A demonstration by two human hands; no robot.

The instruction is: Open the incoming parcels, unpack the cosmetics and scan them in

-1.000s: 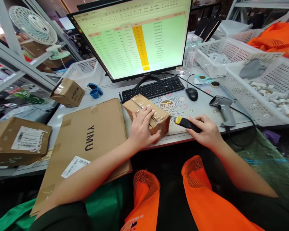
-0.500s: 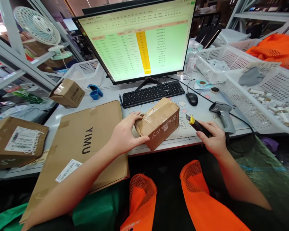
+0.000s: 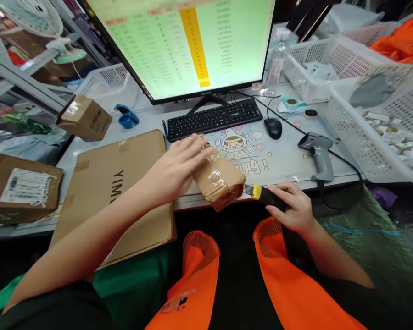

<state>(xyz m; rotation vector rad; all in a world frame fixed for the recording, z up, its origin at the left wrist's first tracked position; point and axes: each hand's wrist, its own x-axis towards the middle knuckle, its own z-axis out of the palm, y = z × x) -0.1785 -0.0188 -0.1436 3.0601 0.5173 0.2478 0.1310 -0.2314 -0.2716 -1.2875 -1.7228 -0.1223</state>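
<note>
A small brown cardboard box (image 3: 217,176), with clear tape over one end, is tilted at the desk's front edge. My left hand (image 3: 177,169) grips it from the left and above, fingers over its far end and the thumb hidden. In my right hand (image 3: 294,208) is a black and yellow utility knife (image 3: 265,196). Its blade points left, right by the box's near right corner; whether it touches the cardboard I cannot tell. Left of the box lies a large flat carton (image 3: 99,183) marked YIMU, partly under my left forearm.
Behind are a monitor (image 3: 192,46), a keyboard (image 3: 213,118) and a mouse (image 3: 273,128). To the right stand a barcode scanner (image 3: 320,156) and white plastic baskets (image 3: 347,119). More boxes (image 3: 84,118) and a blue tape dispenser-like object (image 3: 126,117) sit at left.
The small box has been turned so its taped end faces me. My left hand has shifted onto its far end. The knife has come left and down to the box's corner. The view has tipped downward.
</note>
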